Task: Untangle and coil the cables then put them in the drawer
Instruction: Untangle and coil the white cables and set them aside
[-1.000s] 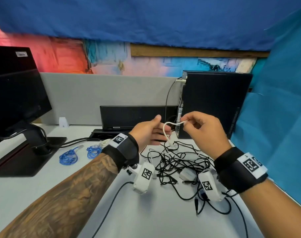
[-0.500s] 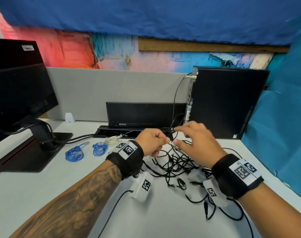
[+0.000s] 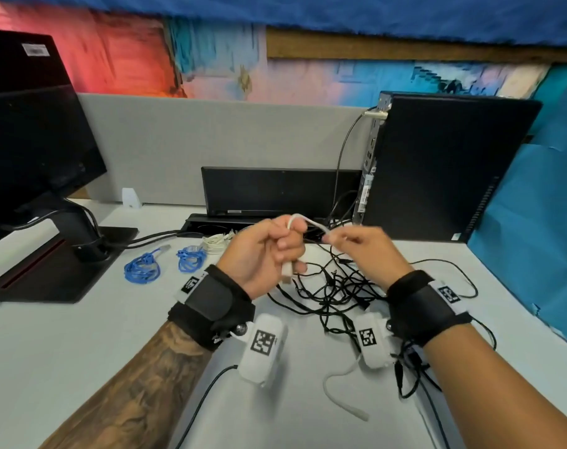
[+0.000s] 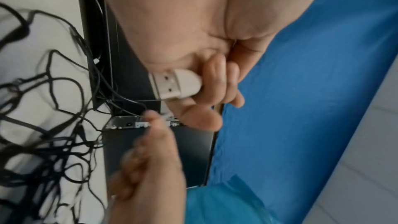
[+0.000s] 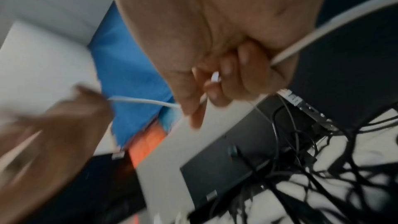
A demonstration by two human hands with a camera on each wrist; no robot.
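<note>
My left hand (image 3: 269, 254) is a fist round a white USB cable (image 3: 311, 223). Its plug (image 3: 287, 272) sticks out below the fist, and shows clearly in the left wrist view as the plug (image 4: 174, 84) under curled fingers. The cable arcs over to my right hand (image 3: 348, 243), which pinches it a short way off; the right wrist view shows the cable (image 5: 144, 100) taut between the hands. The white tail (image 3: 338, 395) lies on the desk under my right wrist. A tangle of thin black cables (image 3: 334, 288) lies below both hands.
Two blue coiled cables (image 3: 142, 270) (image 3: 191, 260) and a pale coil (image 3: 215, 241) lie at the left. A monitor on its stand (image 3: 36, 147) stands far left, a black dock (image 3: 275, 192) behind, a PC tower (image 3: 444, 170) right, blue cloth (image 3: 534, 228) beyond. No drawer shows.
Half a second ago both hands were down at the black tangle. They have since risen with the white cable stretched between them, and the plug hangs below my left fist.
</note>
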